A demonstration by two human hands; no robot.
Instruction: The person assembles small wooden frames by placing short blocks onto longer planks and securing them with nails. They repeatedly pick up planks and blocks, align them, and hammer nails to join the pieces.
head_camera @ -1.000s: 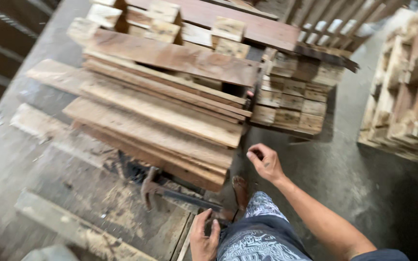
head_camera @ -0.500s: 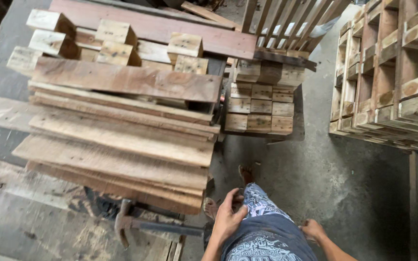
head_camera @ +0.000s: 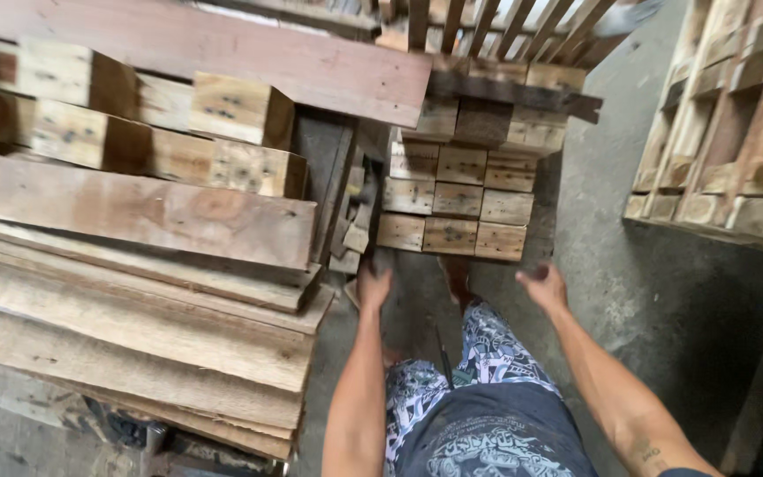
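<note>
1. the left hand (head_camera: 373, 287) hangs in front of the person, just beside the near end of the plank stack (head_camera: 134, 291). its fingers look loosely curled and it holds nothing that i can see.
2. the right hand (head_camera: 543, 284) is out to the other side, over the concrete floor (head_camera: 655, 300), fingers half curled and empty, touching nothing.
3. between and just beyond the two hands stands a neat pile of short wooden blocks (head_camera: 457, 203), cut ends facing the camera in tidy rows. neither hand touches it; both are near its lower edge.
4. the planks to the left lie flat, layered one over another, with a few thick square blocks (head_camera: 240, 110) resting on the upper layers and a long reddish board (head_camera: 222, 57) across the top.
5. at the right edge, slatted pallets (head_camera: 735, 115) stand on end, well apart from both hands.
6. judging from how things lie, a good deal of sorting looks done: planks are stacked, short blocks are squared up. with both hands bare, no piece is being carried at this moment.
7. small offcuts (head_camera: 353, 225) sit loose in the gap between the planks and the block pile, so some tidying seems left.
8. patterned shorts and a dark shirt show at the bottom of the view.
</note>
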